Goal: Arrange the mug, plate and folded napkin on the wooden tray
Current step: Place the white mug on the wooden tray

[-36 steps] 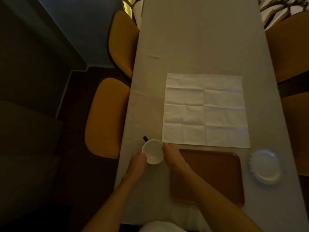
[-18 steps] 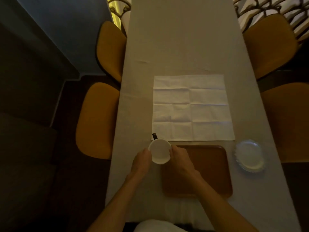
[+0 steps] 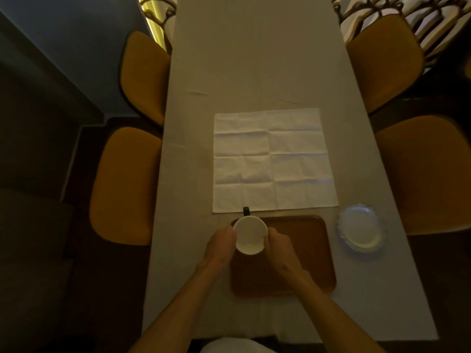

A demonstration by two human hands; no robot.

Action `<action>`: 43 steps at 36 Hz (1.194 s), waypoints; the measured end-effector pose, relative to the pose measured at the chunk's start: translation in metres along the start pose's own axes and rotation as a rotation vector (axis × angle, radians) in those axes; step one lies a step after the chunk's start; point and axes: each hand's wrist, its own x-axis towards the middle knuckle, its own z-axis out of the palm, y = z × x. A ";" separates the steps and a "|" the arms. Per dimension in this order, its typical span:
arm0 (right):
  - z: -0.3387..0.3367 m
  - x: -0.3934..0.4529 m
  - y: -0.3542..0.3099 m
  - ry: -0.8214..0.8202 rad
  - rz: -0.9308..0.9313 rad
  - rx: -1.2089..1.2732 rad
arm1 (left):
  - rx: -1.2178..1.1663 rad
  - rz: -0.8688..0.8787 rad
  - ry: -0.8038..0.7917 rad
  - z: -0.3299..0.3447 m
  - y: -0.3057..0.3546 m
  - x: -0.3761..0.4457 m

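A white mug (image 3: 250,234) with a dark handle pointing away from me is over the far left corner of the wooden tray (image 3: 300,253). My left hand (image 3: 221,245) grips its left side and my right hand (image 3: 279,247) grips its right side. Whether the mug rests on the tray or hangs above it I cannot tell. A white napkin (image 3: 274,161) lies unfolded and flat on the table just beyond the tray. A small glass plate (image 3: 361,227) with a scalloped rim sits on the table to the right of the tray.
A long table (image 3: 254,59) with a pale cloth runs away from me. Two mustard chairs (image 3: 125,184) stand along its left side and two more chairs (image 3: 428,174) along its right. The room is dim.
Both hands have carried the mug to the right, from the bare cloth left of the tray to over the tray's far left corner. The camera has shifted too.
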 end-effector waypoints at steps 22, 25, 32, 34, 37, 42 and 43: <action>0.022 0.013 0.005 -0.058 0.084 -0.069 | 0.046 -0.009 0.017 0.007 -0.020 0.012; 0.023 0.015 0.002 -0.084 0.096 -0.072 | -0.008 -0.016 0.022 0.005 -0.025 0.012; 0.024 0.015 -0.001 -0.122 0.118 -0.073 | -0.040 0.014 0.047 0.005 -0.034 0.010; 0.023 0.015 0.000 -0.141 0.127 -0.059 | -0.021 0.021 0.046 0.007 -0.034 0.010; 0.022 0.017 0.000 -0.159 0.137 -0.055 | -0.028 0.008 0.043 0.010 -0.033 0.010; 0.024 0.018 0.000 -0.192 0.122 -0.101 | -0.039 0.003 0.030 0.012 -0.036 0.007; 0.024 0.018 0.001 -0.195 0.114 -0.109 | -0.049 0.006 0.029 0.012 -0.037 0.007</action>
